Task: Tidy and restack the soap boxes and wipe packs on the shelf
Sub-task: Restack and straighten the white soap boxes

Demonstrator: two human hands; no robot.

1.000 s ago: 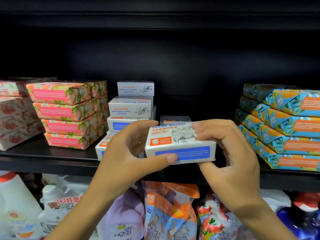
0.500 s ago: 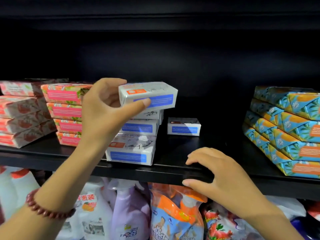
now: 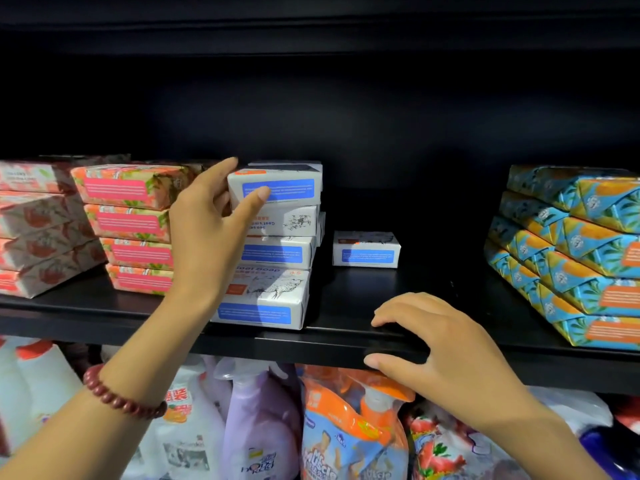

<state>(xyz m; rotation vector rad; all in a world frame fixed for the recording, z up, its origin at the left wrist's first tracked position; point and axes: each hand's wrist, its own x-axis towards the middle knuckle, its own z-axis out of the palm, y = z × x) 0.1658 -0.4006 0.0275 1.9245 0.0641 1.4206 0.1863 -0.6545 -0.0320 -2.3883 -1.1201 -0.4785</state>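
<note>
A: Entry one, top soap box (image 3: 287,185). Status?

B: Changed. A second ago both hands held it out in front of the shelf (image 3: 346,306). Half a second ago the left hand (image 3: 207,230) alone carried it above the white soap stack (image 3: 277,254). Now it lies flat as the uppermost tier of that stack, blue label facing out.

A: Hold on it?

B: The left fingers (image 3: 227,168) reach up along its left end and the thumb presses the front label. That is a pinch, not yet let go.

A: Right hand (image 3: 446,351)?

B: It holds nothing. Its fingers lie spread and relaxed over the shelf's front lip with the thumb beneath, well apart from every box. Same place as half a second ago.

A: Meaning for the task?

B: One box restacked, by my reading. The stack shows four tiers at the front and looks ragged: the bottom box juts forward, and the second from the top has its print upside down.

A: Outstanding stock?

B: One lone soap box (image 3: 366,249) of the same white-and-blue kind. It stands just right of the stack, further back on the shelf than the right hand. Probably the next to go up.

A: Neighbours?

B: Pink-labelled packs (image 3: 128,223) to the stack's left; the left hand hides whether they touch it. Blue-and-orange packs (image 3: 581,254) sit well apart at the right in a stepped pile.
</note>
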